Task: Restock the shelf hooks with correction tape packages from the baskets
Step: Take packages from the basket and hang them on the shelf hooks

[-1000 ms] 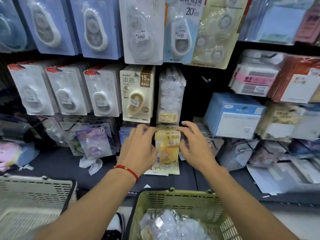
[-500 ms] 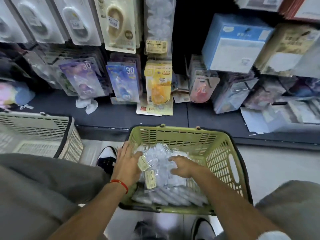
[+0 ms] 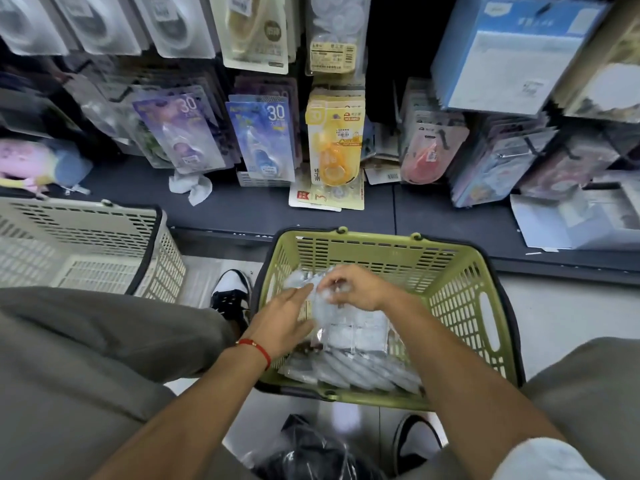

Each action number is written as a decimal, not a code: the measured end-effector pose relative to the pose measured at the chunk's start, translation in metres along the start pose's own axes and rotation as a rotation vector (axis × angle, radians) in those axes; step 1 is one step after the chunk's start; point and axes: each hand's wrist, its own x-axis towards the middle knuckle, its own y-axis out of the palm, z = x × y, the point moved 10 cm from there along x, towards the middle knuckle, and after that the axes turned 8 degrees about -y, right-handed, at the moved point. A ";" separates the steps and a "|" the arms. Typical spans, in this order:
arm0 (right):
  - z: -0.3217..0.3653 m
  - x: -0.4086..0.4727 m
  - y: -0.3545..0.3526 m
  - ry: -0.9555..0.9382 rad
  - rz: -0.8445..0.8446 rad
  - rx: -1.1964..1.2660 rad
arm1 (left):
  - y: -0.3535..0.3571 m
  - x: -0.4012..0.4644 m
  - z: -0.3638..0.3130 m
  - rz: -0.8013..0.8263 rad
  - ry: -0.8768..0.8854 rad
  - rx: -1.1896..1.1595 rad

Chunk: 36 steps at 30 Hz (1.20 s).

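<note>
1. Right hand (image 3: 356, 289) over the middle of the green basket (image 3: 460, 289), fingers curled, pinching the top of a clear package bundle (image 3: 349, 327).
2. Left hand (image 3: 284, 323) at the basket's left wall, fingers fairly straight, laid against the bundle's left side. Red cord bracelet (image 3: 256, 349) on that wrist.
3. More clear packages (image 3: 346, 372) lie flat along the basket's near edge.
4. Beige basket (image 3: 86, 251) stands left of the green one, apart from it.
5. Shelf ledge (image 3: 242, 206) beyond: yellow correction tape packages (image 3: 334, 140) hang at centre; purple (image 3: 180, 133) and blue (image 3: 263, 136) packs to their left.
6. Crumpled white paper (image 3: 192, 185) lies on the ledge below the purple pack.
</note>
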 end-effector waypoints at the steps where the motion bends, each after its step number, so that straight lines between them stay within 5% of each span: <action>1: 0.006 0.004 -0.007 -0.018 -0.034 0.045 | -0.005 0.002 0.002 -0.024 -0.037 -0.015; 6: -0.021 -0.007 -0.038 0.159 -0.586 0.002 | -0.057 -0.004 0.038 -0.296 -0.311 -0.243; 12: -0.057 0.009 0.055 0.177 0.037 -0.467 | -0.056 -0.018 0.066 -0.335 -0.447 -0.627; 18: -0.046 0.005 0.030 0.110 -0.146 -0.703 | -0.045 -0.011 0.062 -0.240 -0.444 -0.654; 24: -0.052 -0.039 -0.012 0.232 -0.077 -0.167 | -0.042 0.001 0.038 -0.222 -0.309 -0.495; 27: -0.026 -0.051 -0.031 0.180 -0.047 0.073 | -0.020 0.013 0.024 -0.057 -0.315 -0.618; 31: 0.003 -0.041 -0.041 0.092 -0.187 -0.068 | 0.022 0.006 0.007 0.258 -0.414 -0.933; 36: 0.000 -0.036 -0.027 0.059 -0.421 -0.073 | 0.020 0.004 0.023 0.190 -0.433 -0.838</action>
